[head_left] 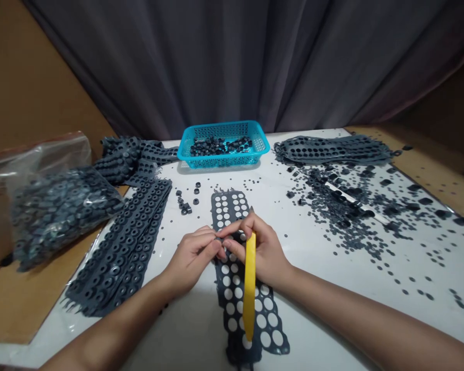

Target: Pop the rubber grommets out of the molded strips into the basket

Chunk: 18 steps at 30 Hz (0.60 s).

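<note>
Over the middle of the white table, my left hand (189, 260) pinches a small dark piece (218, 240) that its fingers mostly hide. My right hand (266, 255) meets it fingertip to fingertip at the same piece. A flat yellow-handled tool (249, 293) is gripped in my right hand, its handle pointing back toward me; its working end is hidden. Beneath both hands lie dark rubber sheets (243, 354) with rows of punched-out round holes, white tabletop showing through. Several loose black rubber pieces (185, 207) lie just beyond my left hand.
A turquoise basket (222, 163) holding black pieces stands at the back. Left are stacked rubber sheets with raised rings (118, 252) and a clear bag of pieces (65, 206). Right are bundled strips (332, 148), scattered dark discs (351, 232) and a white strip (342, 193).
</note>
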Each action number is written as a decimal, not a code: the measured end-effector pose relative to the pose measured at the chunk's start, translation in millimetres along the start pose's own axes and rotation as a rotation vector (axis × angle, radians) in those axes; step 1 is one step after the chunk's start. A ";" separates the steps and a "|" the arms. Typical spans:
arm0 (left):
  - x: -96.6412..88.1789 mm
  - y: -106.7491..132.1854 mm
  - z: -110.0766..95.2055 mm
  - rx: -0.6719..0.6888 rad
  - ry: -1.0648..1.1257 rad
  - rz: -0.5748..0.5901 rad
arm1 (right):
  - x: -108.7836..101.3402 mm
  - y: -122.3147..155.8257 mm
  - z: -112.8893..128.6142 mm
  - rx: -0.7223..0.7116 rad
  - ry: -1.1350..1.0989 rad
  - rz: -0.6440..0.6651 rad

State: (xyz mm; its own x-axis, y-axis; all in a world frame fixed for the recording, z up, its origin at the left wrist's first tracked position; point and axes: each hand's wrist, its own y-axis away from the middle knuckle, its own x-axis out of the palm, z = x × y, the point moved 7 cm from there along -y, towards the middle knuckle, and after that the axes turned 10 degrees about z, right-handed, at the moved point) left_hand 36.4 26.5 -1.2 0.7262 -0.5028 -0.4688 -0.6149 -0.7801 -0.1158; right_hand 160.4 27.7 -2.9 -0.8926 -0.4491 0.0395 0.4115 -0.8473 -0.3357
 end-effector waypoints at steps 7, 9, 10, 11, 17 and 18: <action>4.6 -1.1 1.6 -0.002 0.048 0.059 | 0.6 -2.1 -1.4 0.107 -0.083 0.022; 4.0 -0.3 4.5 -0.010 0.058 0.045 | -1.1 -2.3 -9.1 0.169 -0.201 -0.034; 3.0 0.1 6.7 -0.022 0.061 0.025 | -2.3 -2.4 -13.6 0.195 -0.251 -0.064; 0.8 0.5 9.0 -0.035 0.062 -0.014 | -3.4 -2.8 -18.0 0.214 -0.290 -0.086; -7.3 1.5 8.7 -0.025 -0.035 -0.217 | -5.3 -5.5 -36.1 0.235 -0.380 -0.075; -6.1 1.1 6.4 -0.007 -0.064 -0.212 | -5.8 -5.1 -37.8 0.242 -0.385 -0.078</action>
State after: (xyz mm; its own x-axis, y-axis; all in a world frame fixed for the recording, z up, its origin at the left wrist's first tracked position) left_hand 29.3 31.1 -4.1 0.8179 -0.3023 -0.4895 -0.4477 -0.8688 -0.2116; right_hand 156.6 45.4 -37.0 -0.8079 -0.4155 0.4180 0.4183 -0.9038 -0.0899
